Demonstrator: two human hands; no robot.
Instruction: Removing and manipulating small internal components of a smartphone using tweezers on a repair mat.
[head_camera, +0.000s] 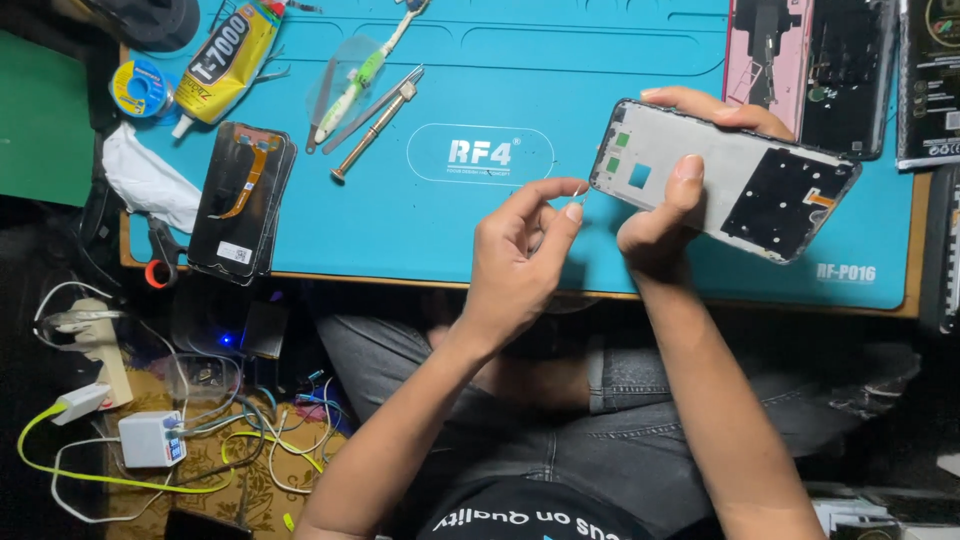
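Blue-green repair mat (520, 225) on a wood-edged bench, dim room, floor at 8 o'clock strewn with tangled cables (200, 440) and one white charger (150, 438). Seen from the head camera: two bare hands over the mat's near edge. Right hand (665, 215) closed around one phone frame (725, 180), thumb pressed on its pale upper face, fingers wrapped over the far edge; frame tilted, lifted just off the mat toward 2 o'clock, one dark panel at its right end. Left hand (520, 250) at centre, thumb and forefinger pinched together on something very small near the frame's left corner; too tiny to name. Counted on the mat: one black screen panel with an orange flex strip (243, 200) at 10 o'clock, one yellow glue tube (225, 60) at 11 o'clock, one blue solder spool (138, 88) just beside it, one screwdriver (375, 125) and one toothbrush (365, 70) near 12 o'clock, one white cloth (145, 180) at 9 o'clock, one red-handled cutter (160, 262) below it. At 1 o'clock, one pink phone shell (765, 55) touching one black shell (845, 75). Grey jeans (560, 400) below the bench edge at 6 o'clock.
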